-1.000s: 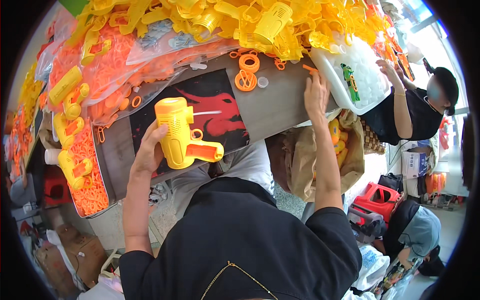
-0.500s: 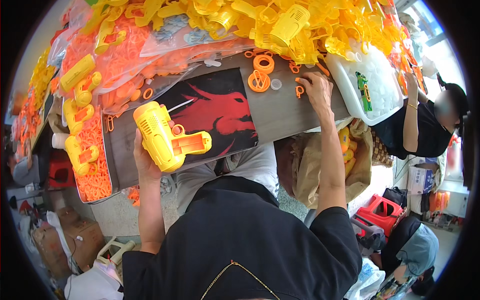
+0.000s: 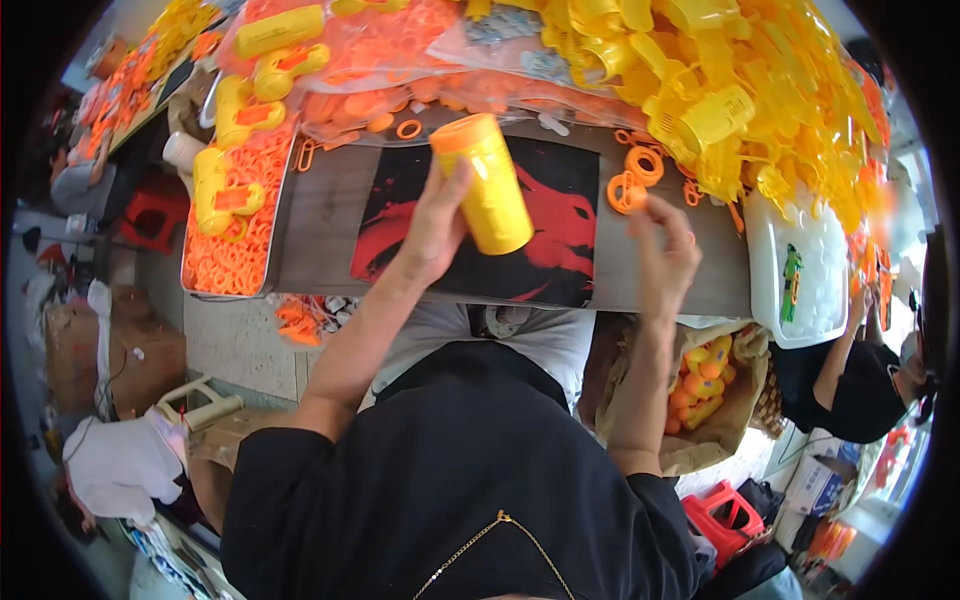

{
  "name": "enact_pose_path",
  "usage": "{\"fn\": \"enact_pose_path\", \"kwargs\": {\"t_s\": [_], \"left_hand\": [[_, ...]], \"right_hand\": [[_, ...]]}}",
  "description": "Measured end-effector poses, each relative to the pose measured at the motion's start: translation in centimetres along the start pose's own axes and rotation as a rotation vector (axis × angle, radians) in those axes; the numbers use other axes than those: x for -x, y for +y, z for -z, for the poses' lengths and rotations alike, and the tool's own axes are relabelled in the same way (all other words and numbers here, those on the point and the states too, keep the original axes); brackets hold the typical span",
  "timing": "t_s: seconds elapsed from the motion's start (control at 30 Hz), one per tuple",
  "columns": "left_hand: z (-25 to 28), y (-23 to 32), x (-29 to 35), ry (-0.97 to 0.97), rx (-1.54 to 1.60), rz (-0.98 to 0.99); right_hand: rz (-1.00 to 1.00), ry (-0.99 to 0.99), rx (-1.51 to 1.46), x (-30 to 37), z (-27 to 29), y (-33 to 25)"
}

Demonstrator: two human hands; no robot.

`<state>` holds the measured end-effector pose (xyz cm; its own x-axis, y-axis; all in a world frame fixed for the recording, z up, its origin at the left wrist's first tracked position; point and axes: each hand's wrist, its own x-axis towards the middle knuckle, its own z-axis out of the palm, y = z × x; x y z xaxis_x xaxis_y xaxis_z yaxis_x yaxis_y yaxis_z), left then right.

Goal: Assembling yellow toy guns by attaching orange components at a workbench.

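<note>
The left hand (image 3: 432, 222) grips a yellow toy gun (image 3: 487, 182) over the black-and-red mat (image 3: 560, 245). The right hand (image 3: 665, 255) has its fingers curled loosely, pinching nothing I can see, beside orange rings (image 3: 636, 180) near the worktop's (image 3: 325, 215) back edge. A heap of yellow parts (image 3: 720, 90) crowds behind.

We see smooth, slightly glossy yellow plastic on the toy body (image 3: 490, 185) in the left hand (image 3: 432, 225); the orange rings (image 3: 635, 180) look like matt plastic; the table (image 3: 325, 215) shows grey wood grain; the white tub (image 3: 795, 275) is translucent plastic; the black shirt (image 3: 450, 480) is matt cloth.
</note>
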<state>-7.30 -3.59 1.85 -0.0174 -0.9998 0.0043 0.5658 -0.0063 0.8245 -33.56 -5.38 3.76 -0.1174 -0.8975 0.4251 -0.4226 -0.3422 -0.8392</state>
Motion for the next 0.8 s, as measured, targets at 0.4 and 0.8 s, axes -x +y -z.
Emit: {"fn": "enact_pose_path", "kwargs": {"t_s": [0.4, 0.8], "left_hand": [[-1.6, -1.8, 0.1, 0.081, -0.11, -0.287], [0.0, -0.1, 0.1, 0.276, -0.023, -0.236]], "right_hand": [[0.311, -0.016, 0.081, 4.2, -10.0, -5.4], [-0.085, -0.437, -0.324, 3.6, -11.9, -5.7]]}}
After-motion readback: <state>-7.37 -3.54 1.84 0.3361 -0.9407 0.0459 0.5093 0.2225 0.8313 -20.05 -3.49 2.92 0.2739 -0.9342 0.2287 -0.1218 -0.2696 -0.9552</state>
